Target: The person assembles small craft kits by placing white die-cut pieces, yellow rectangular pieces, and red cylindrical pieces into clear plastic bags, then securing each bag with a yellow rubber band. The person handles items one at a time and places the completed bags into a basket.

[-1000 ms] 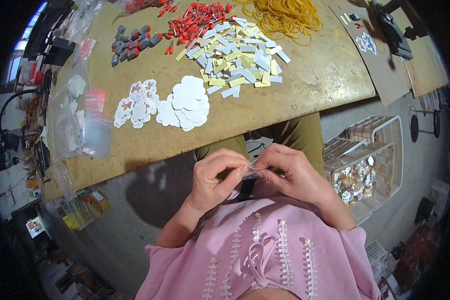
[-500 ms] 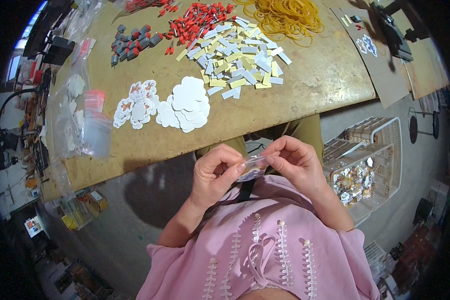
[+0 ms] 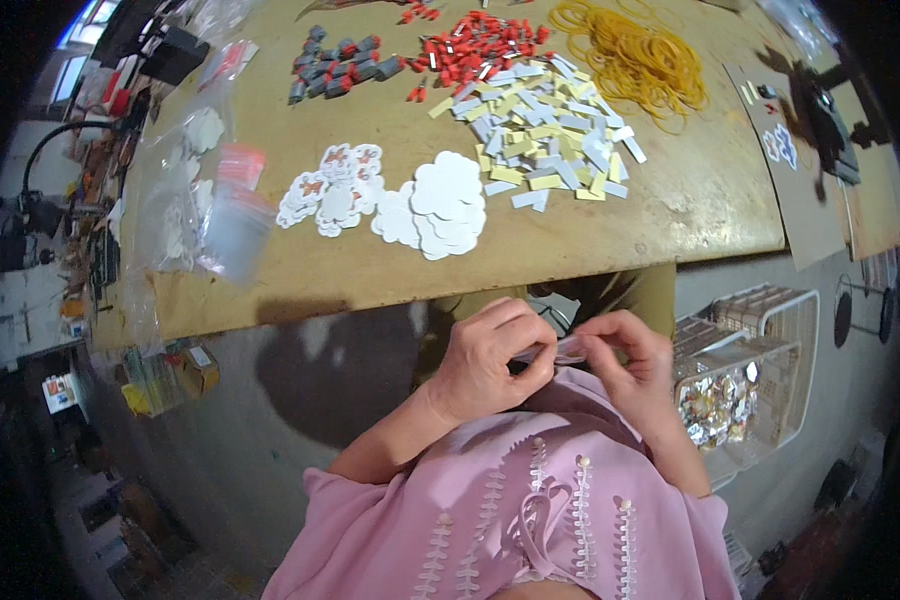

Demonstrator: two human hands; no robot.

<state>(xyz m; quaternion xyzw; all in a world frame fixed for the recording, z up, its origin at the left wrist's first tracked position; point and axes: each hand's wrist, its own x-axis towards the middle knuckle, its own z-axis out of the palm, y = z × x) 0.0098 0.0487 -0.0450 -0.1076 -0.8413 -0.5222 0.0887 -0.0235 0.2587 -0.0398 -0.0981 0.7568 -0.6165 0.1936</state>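
Between my hands, just past the table's near edge and above my lap, is a small clear plastic bag [image 3: 570,349]. My left hand [image 3: 498,360] is closed with its fingers pinched at the bag's left side. My right hand [image 3: 628,362] pinches the other end between thumb and forefinger. Most of the bag is hidden behind the fingers, so its contents do not show now. Closest to the hands on the table lie a stack of white scalloped cards [image 3: 448,205] and a pile of printed cutout cards [image 3: 338,188].
The wooden table [image 3: 370,290] also bears grey motor-like parts [image 3: 345,68], red-tipped pieces [image 3: 480,45], pale yellow and white strips [image 3: 550,130], yellow rubber bands [image 3: 635,55] and clear bags [image 3: 238,235]. A white plastic basket [image 3: 800,400] holding filled bags stands at right.
My left hand has turned over the bag's edge, and the bag now shows less between my fingers. The whole view has shifted, so the table items appear farther right.
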